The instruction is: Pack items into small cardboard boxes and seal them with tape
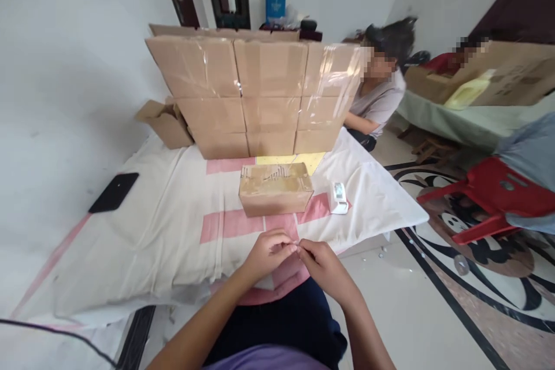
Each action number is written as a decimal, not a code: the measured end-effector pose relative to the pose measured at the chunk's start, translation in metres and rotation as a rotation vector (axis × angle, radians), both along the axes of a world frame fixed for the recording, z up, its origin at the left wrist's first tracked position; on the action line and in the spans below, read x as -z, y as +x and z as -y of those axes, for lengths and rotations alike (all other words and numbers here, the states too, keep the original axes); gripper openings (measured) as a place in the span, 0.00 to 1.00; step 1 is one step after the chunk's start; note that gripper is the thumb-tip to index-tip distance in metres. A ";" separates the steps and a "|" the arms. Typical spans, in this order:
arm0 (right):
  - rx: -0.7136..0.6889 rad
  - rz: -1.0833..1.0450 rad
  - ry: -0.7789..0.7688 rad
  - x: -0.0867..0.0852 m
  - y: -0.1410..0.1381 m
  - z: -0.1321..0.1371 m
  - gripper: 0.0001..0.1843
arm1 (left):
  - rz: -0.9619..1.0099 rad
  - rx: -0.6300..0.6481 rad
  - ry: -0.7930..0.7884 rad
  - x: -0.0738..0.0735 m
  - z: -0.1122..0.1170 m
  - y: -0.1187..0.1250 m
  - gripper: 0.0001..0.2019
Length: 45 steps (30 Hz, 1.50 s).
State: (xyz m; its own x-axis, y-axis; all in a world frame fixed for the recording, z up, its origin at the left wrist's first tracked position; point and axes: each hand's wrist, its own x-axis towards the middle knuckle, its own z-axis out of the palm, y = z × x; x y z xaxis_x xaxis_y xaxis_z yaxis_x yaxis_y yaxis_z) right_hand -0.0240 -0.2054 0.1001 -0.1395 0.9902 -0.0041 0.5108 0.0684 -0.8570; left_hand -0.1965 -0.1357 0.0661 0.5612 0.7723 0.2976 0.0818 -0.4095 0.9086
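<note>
Over the near edge of the table, my left hand [271,251] and my right hand [319,260] meet with their fingertips pinched together. Whatever is between the fingertips, if anything, is too small to make out. Just beyond them a taped brown cardboard box [276,189] lies closed on the cloth, touched by neither hand. To its right stands a small white tape dispenser [339,198], with a roll that looks clear or pale.
A tall cardboard partition [271,98] stands across the table's far side. An open carton [167,121] and a black tablet-like slab [113,192] are at the left. Another person [381,92] sits behind, right. A red chair [503,196] stands on the patterned floor.
</note>
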 end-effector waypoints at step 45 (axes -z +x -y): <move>-0.004 0.473 0.576 -0.016 0.024 -0.160 0.21 | -0.726 -0.635 0.260 -0.083 -0.167 -0.070 0.22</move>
